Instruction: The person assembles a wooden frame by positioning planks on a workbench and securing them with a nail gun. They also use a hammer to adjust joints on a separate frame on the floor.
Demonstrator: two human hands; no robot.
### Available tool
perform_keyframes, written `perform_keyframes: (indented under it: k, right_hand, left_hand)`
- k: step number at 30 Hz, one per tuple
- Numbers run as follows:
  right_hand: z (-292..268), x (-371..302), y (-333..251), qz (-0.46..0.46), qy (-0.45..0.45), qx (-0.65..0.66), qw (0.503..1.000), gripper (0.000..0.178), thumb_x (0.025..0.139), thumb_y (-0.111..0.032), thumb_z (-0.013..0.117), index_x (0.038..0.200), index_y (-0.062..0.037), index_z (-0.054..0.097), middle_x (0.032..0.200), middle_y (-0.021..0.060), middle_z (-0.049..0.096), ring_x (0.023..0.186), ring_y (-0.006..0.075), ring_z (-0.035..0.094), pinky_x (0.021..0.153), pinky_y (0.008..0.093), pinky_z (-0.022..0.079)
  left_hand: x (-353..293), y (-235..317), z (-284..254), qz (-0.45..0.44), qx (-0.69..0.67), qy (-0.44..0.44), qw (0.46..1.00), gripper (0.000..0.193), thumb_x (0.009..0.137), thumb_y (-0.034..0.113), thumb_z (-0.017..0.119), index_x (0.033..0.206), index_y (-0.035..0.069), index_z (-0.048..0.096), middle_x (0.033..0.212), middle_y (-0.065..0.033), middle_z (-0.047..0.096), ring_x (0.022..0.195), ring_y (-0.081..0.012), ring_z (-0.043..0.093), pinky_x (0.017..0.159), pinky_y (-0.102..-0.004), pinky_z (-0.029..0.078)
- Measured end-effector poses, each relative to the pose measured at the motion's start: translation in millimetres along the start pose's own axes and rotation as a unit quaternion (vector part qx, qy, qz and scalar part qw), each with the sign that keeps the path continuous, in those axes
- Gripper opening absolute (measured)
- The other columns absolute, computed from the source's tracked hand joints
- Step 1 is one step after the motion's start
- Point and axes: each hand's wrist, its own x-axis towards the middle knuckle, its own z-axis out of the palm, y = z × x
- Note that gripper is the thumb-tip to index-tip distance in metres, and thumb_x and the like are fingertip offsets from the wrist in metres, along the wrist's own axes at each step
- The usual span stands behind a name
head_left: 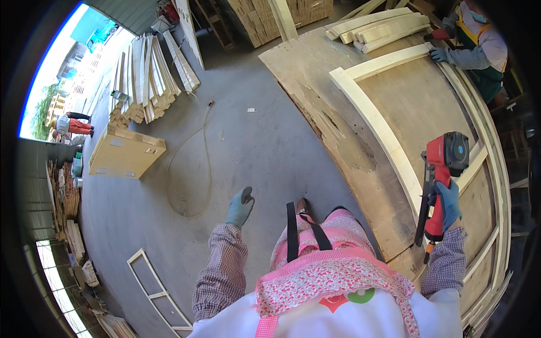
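My right hand [449,204], in a blue-grey glove, is wrapped round the grip of a red and black nail gun [445,155]. The tool is over the near part of a pale wooden frame [378,121] lying on a plywood-topped table [304,67]. An air fitting [430,248] shows at the lower end of its handle. Over the grey floor, away from the table, hangs my left hand [240,207] in a similar glove with dark fingertips. Its fingers are curled together, and nothing shows in them.
Across the table a gloved co-worker [479,50] touches the frame's far corner, near stacked wooden slats [383,31]. An air hose [209,152] loops over the floor [225,124]. Planks [143,79], a boxy wooden bundle [127,152] and a ladder-like frame [153,293] lie to the left.
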Motion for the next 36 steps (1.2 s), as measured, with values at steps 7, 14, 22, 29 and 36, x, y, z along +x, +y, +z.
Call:
perform_keyframes:
  k: [7,14,22,29,36]
  right_hand:
    - [68.5,127.6,-49.3,0.119,0.119,-0.308,0.936,0.046,0.074,-0.015,0.057,0.119,-0.0101,0.046,0.076,0.0120,0.061,0.054,0.0223,0.059,0.049,0.0326,0.048]
    - [73.7,262.6,55.5,-0.022,0.172,-0.567,0.805,0.075,0.074,-0.027,0.062,0.137,-0.0136,0.023,0.126,0.0168,0.046,0.109,0.0346,0.050,0.089,0.0454,0.039]
    - [180.6,266.9,6.5,0.063,0.250,-0.565,0.783,0.059,0.080,-0.030,0.056,0.133,-0.0161,0.035,0.121,0.0173,0.048,0.108,0.0338,0.047,0.089,0.0425,0.038]
    - [336.9,288.4,-72.1,0.132,0.026,-0.373,0.918,0.041,0.088,-0.039,0.034,0.100,-0.0110,0.062,0.104,0.0115,0.060,0.101,0.0321,0.051,0.093,0.0410,0.032]
    - [368.4,300.2,-72.7,0.186,0.033,-0.333,0.924,0.041,0.088,-0.039,0.036,0.090,-0.0050,0.059,0.098,0.0140,0.060,0.099,0.0330,0.051,0.090,0.0421,0.034]
  left_hand:
    - [250.0,177.5,50.1,0.115,0.114,-0.171,0.972,0.048,0.077,0.006,0.060,0.123,0.004,0.045,0.116,-0.0132,0.053,0.098,-0.0209,0.057,0.082,-0.0289,0.047]
    - [382.1,250.9,140.2,0.139,0.157,-0.299,0.931,0.056,0.077,0.021,0.060,0.126,0.006,0.039,0.119,-0.0148,0.049,0.103,-0.0294,0.053,0.087,-0.0359,0.043]
    - [460.1,271.8,195.0,0.204,0.237,-0.429,0.847,0.063,0.078,0.023,0.061,0.129,0.003,0.032,0.122,-0.0173,0.046,0.107,-0.0323,0.049,0.088,-0.0382,0.042]
    - [488.3,294.9,210.0,0.276,0.264,-0.531,0.757,0.063,0.077,0.019,0.062,0.130,0.004,0.032,0.116,-0.0173,0.049,0.104,-0.0318,0.051,0.086,-0.0363,0.042]
    - [487.4,287.5,227.5,0.318,0.290,-0.508,0.746,0.053,0.076,0.017,0.062,0.121,0.001,0.039,0.101,-0.0189,0.056,0.089,-0.0334,0.057,0.075,-0.0379,0.047]
